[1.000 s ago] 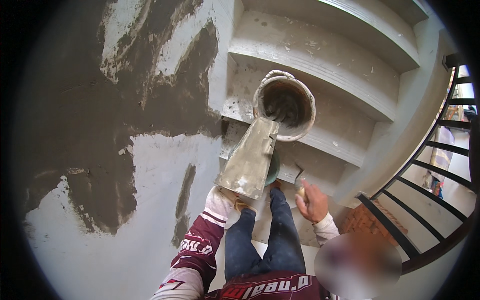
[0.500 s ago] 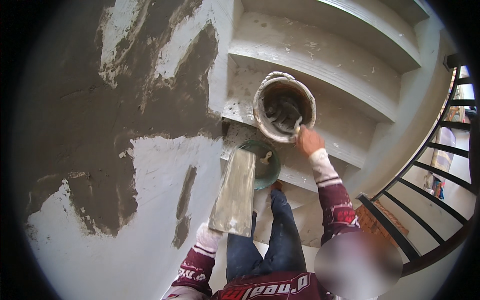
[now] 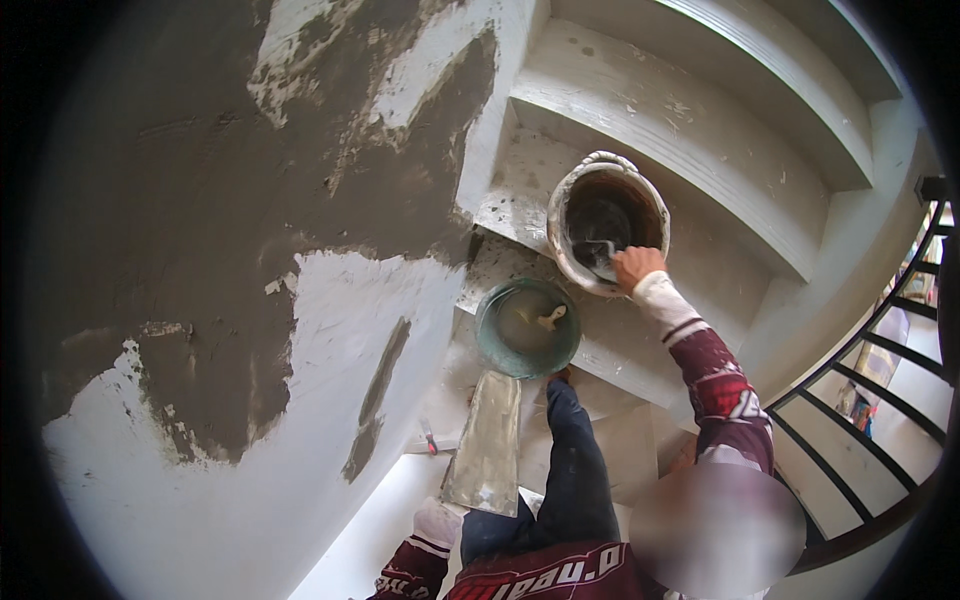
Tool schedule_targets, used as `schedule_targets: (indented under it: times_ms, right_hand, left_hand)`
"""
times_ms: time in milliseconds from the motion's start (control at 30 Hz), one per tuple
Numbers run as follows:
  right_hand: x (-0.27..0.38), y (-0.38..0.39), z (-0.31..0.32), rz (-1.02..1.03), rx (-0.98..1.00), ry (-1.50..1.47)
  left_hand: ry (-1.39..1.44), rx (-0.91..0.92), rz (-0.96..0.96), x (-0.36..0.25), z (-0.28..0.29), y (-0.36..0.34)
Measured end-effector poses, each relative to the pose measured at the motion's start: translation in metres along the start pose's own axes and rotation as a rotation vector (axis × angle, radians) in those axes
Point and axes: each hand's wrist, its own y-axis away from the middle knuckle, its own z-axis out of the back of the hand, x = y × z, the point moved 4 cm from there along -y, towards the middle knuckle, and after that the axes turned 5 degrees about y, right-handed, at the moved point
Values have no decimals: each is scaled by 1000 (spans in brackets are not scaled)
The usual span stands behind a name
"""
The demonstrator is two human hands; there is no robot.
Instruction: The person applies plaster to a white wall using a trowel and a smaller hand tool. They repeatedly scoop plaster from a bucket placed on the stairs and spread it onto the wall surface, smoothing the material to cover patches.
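My right hand [image 3: 637, 268] grips a small trowel [image 3: 604, 247] inside a rope-handled bucket [image 3: 568, 215] of dark grey mix, which sits on a step. My left hand [image 3: 445, 515], mostly hidden at the lower edge, holds a long, mortar-smeared flat board [image 3: 483, 445] low in front of my body. Just above that board sits a green basin [image 3: 497, 340] of cloudy liquid with a brush [image 3: 550, 318] in it.
Pale curved steps [image 3: 660, 110] rise to the upper right. The left wall [image 3: 180, 200] carries patchy wet grey plaster. A black railing [image 3: 890, 380] curves along the right. A red-handled tool [image 3: 430, 440] lies below the basin.
My right hand has raised the trowel from beside my legs into the bucket. My left hand has lowered the board toward my body, uncovering the basin. The view has shifted slightly.
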Motion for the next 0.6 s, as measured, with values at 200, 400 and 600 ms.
schedule_targets:
  times_ms: [200, 400, 600]
  right_hand:
    - [-37, -3, 20, -200, -1, -50]
    - [-6, -10, -10, -142, 112, -152]
    - [-19, -12, -20, -27, 414, -593]
  left_hand:
    - [27, 2, 0, 3, 4, 3]
    - [24, -5, -11, 4, 8, 4]
    - [8, -3, -8, 1, 5, -6]
